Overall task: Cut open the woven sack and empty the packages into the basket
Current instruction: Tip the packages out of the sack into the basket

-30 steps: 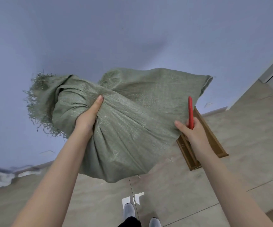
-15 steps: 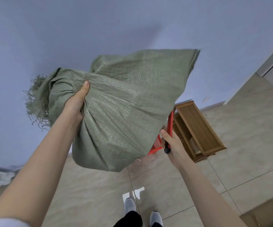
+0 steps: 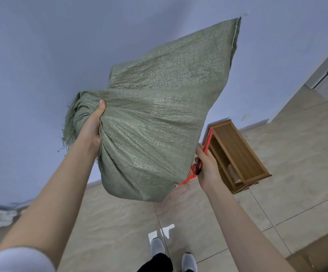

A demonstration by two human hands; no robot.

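Left hand (image 3: 92,128) clenches the gathered neck of the sack (image 3: 155,124); the sack bulges rightward and upward from that grip, held aloft; right hand (image 3: 208,167) grasps a red knife (image 3: 207,142) just beside the sack's lower edge; basket (image 3: 191,174) mostly hidden behind the sack; shelf (image 3: 237,154) beyond.

Sack (image 3: 155,134) held off the floor (image 3: 120,222) at centre, wall (image 3: 41,55) behind it; left hand (image 3: 92,126) grips its gathered neck on the left, right hand (image 3: 206,165) holds the cutter (image 3: 207,142) at its lower right edge. Basket (image 3: 188,176) rim shows just behind that lower corner. Shelf unit (image 3: 236,154) stands on the floor to the right, by the wall; cardboard box (image 3: 320,254) nearest, far right.
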